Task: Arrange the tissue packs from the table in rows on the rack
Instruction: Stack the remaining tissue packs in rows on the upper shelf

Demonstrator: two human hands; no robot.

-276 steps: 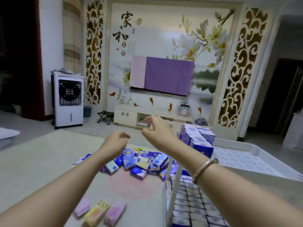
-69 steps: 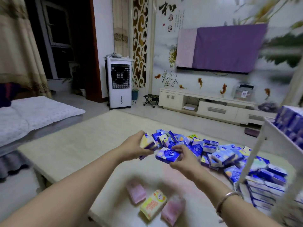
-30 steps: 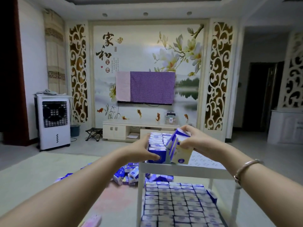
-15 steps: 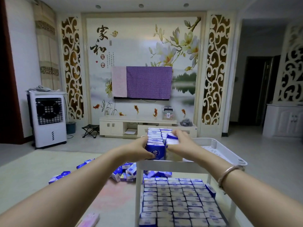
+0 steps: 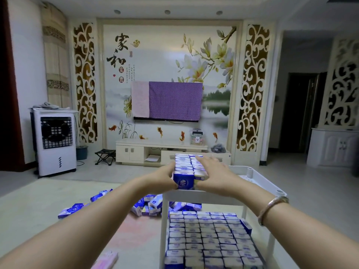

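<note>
Air cooler (image 5: 55, 141) far left by the wall, white, with grey cloth on top. Pink pack (image 5: 105, 260) at bottom left edge of the desk (image 5: 38, 206), blurred. Loose tissue packs (image 5: 147, 205) in blue wrappers lie scattered on the desk, some left of the left forearm, most in a heap just beside the rack's near-left leg.

Left hand (image 5: 162, 178) reaches to the left side of the stacked rows (image 5: 187, 165) on the top shelf (image 5: 258, 183) of the white rack; its fingers curl against the side of the front blue pack (image 5: 183, 182), thumb near the pack's front face. Looks like a grip or a squeeze on that pack; the fingertips themselves are hidden behind the rows.

Front blue pack stands upright at the near end of the left row, logo facing the camera. Two rows run back from it, side by side and touching, at the left part of the top shelf.

Right hand (image 5: 212, 176) lies on the right row, fingers straight and slightly spread over the pack tops, palm against the near end of that row. Bracelet (image 5: 272, 208) on the right wrist.

Lower shelf (image 5: 210, 237) holds packs in tight rows, filling it almost fully; one pack tilted at the right edge. Rest of the top shelf to the right is bare white plastic with round post sockets at the corners.

Background: covered TV (image 5: 169, 100) on the mural wall, low white cabinet (image 5: 171, 151) under it.
</note>
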